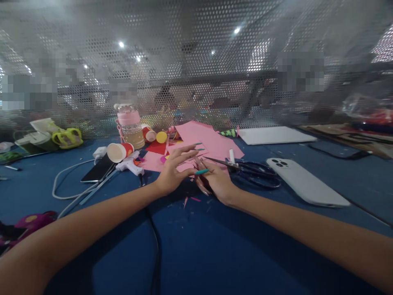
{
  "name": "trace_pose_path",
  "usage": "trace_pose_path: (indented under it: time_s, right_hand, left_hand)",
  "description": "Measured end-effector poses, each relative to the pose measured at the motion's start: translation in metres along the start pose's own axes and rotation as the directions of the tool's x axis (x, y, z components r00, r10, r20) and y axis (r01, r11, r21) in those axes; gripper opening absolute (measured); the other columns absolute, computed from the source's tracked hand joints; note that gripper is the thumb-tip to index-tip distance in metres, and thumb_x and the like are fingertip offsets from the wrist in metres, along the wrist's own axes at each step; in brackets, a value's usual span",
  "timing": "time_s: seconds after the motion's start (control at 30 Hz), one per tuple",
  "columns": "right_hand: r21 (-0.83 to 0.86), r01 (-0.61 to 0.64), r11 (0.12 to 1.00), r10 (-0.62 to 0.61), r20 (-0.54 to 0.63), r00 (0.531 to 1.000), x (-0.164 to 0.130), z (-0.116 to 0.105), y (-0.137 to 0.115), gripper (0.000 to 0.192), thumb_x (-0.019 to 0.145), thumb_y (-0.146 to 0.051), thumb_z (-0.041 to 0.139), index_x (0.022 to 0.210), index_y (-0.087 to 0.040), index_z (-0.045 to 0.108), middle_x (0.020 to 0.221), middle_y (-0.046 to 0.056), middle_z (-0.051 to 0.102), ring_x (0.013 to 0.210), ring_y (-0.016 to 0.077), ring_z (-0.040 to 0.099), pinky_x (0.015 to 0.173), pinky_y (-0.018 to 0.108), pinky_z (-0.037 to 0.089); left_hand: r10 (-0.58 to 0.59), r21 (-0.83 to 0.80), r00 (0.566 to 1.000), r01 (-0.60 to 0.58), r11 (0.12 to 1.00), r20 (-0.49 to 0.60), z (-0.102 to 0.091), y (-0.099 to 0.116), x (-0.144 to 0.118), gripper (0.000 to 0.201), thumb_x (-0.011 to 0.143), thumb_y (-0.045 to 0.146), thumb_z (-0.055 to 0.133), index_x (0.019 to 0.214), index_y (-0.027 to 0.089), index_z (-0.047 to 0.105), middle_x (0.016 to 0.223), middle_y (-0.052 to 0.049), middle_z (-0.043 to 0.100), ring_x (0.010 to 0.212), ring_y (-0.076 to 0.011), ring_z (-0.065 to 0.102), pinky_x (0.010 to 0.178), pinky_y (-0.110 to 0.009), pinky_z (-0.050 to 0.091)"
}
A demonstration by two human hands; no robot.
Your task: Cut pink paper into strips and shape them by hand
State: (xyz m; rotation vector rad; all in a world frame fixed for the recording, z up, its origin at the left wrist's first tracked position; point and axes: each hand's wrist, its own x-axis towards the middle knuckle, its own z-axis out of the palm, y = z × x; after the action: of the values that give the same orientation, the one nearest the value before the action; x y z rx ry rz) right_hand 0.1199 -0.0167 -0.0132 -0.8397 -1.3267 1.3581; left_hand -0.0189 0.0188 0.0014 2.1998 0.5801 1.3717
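My left hand [176, 169] is raised over the papers, its fingers apart and stretched to the right; long teal nails show, and its thumb reaches my right hand. My right hand [219, 184] is half curled, with its fingers apart and glossy nails showing. I make out nothing held in either hand. Pink paper sheets [204, 137] lie behind and beneath them. Dark-handled scissors [258, 174] rest just right of my right hand, blades towards the papers. A small white cylinder [231, 155] stands by the scissors. Thin paper scraps [186, 202] lie in front of the hands.
Left are a white glue gun [130, 166], a paper cup [118, 153], a dark phone [96, 170], cables and a pink-topped bottle [129, 123]. Right are a white phone [307, 182] and white sheets [276, 135]. A perforated screen [196, 61] stands behind the blue table [196, 254].
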Motion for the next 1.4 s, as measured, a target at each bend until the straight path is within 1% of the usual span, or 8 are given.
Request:
trace_pose_path:
  time_s: [0.13, 0.23, 0.33, 0.57, 0.73, 0.87, 0.97, 1.4]
  right_hand:
    - [0.011, -0.013, 1.000, 0.012, 0.066, 0.998, 0.000, 0.000, -0.001, 0.026, 0.072, -0.042, 0.054, 0.063, -0.021, 0.041, 0.034, -0.011, 0.039, 0.024, 0.0049, 0.028, 0.025, 0.017, 0.021]
    - [0.026, -0.012, 1.000, 0.010, 0.088, 0.996, 0.000, 0.000, -0.003, 0.027, 0.073, -0.043, 0.054, 0.062, -0.021, 0.042, 0.034, -0.011, 0.038, 0.024, 0.0046, 0.028, 0.025, 0.017, 0.021]
    - [0.026, -0.010, 1.000, 0.008, 0.100, 0.995, 0.000, 0.001, -0.004, 0.031, 0.070, -0.045, 0.056, 0.058, -0.020, 0.042, 0.034, -0.010, 0.039, 0.024, 0.0045, 0.028, 0.025, 0.018, 0.020]
    - [-0.063, -0.018, 0.998, 0.021, 0.059, 0.998, 0.001, 0.001, -0.004, 0.050, 0.066, -0.062, 0.054, 0.044, -0.019, 0.042, 0.031, -0.007, 0.038, 0.024, 0.0038, 0.028, 0.026, 0.019, 0.016]
    - [-0.063, -0.038, 0.997, 0.041, 0.049, 0.998, 0.001, 0.000, -0.003, 0.051, 0.070, -0.058, 0.054, 0.040, -0.019, 0.041, 0.030, -0.005, 0.037, 0.023, 0.0044, 0.030, 0.025, 0.019, 0.017]
    - [-0.013, -0.043, 0.999, 0.043, -0.002, 0.999, 0.001, 0.002, -0.003, 0.038, 0.069, -0.052, 0.059, 0.055, -0.019, 0.048, 0.038, -0.005, 0.051, 0.025, 0.0063, 0.041, 0.024, 0.018, 0.027]
    - [0.004, -0.020, 1.000, 0.020, -0.032, 0.999, 0.001, 0.002, -0.003, 0.033, 0.068, -0.049, 0.060, 0.067, -0.018, 0.050, 0.042, -0.006, 0.053, 0.027, 0.0066, 0.044, 0.025, 0.017, 0.031]
    - [-0.084, 0.056, 0.995, -0.058, -0.024, 0.998, 0.000, 0.003, -0.003, 0.025, 0.080, -0.041, 0.045, 0.072, -0.017, 0.048, 0.048, -0.005, 0.053, 0.027, 0.0054, 0.043, 0.025, 0.016, 0.033]
  left_hand:
    - [-0.142, -0.192, 0.988, 0.151, 0.970, 0.060, 0.002, -0.001, -0.001, 0.044, 0.068, 0.026, 0.069, 0.110, 0.021, 0.059, 0.118, -0.011, 0.059, 0.114, -0.0236, 0.050, 0.099, -0.046, 0.035]
    - [-0.297, -0.365, 0.943, 0.331, 0.870, 0.148, 0.004, 0.002, -0.002, 0.059, 0.068, 0.026, 0.068, 0.123, 0.017, 0.048, 0.112, -0.014, 0.062, 0.106, -0.0253, 0.057, 0.088, -0.042, 0.045]
    - [-0.383, -0.441, 0.908, 0.418, 0.794, 0.171, 0.005, 0.005, -0.002, 0.065, 0.065, 0.025, 0.071, 0.123, 0.012, 0.047, 0.101, -0.015, 0.067, 0.100, -0.0269, 0.061, 0.079, -0.036, 0.051]
    - [-0.406, -0.481, 0.902, 0.424, 0.767, 0.148, 0.006, 0.009, -0.001, 0.046, 0.060, 0.015, 0.072, 0.104, 0.010, 0.059, 0.092, -0.011, 0.070, 0.091, -0.0225, 0.065, 0.079, -0.031, 0.052]
    - [-0.420, -0.493, 0.896, 0.433, 0.754, 0.145, 0.006, 0.009, 0.000, 0.046, 0.058, 0.011, 0.072, 0.102, 0.010, 0.060, 0.087, -0.009, 0.071, 0.092, -0.0225, 0.064, 0.081, -0.031, 0.052]
    - [-0.450, -0.502, 0.884, 0.447, 0.740, 0.123, 0.006, 0.007, 0.000, 0.045, 0.058, 0.012, 0.071, 0.102, 0.009, 0.060, 0.091, -0.011, 0.070, 0.092, -0.0231, 0.064, 0.076, -0.029, 0.054]
    - [-0.471, -0.486, 0.878, 0.450, 0.749, 0.086, 0.006, 0.006, 0.000, 0.045, 0.058, 0.013, 0.071, 0.101, 0.009, 0.060, 0.091, -0.011, 0.071, 0.088, -0.0224, 0.066, 0.068, -0.026, 0.054]
    - [-0.521, -0.494, 0.849, 0.489, 0.719, 0.082, 0.004, 0.008, 0.002, 0.049, 0.057, 0.014, 0.073, 0.103, 0.009, 0.059, 0.095, -0.013, 0.070, 0.090, -0.0234, 0.065, 0.073, -0.027, 0.054]
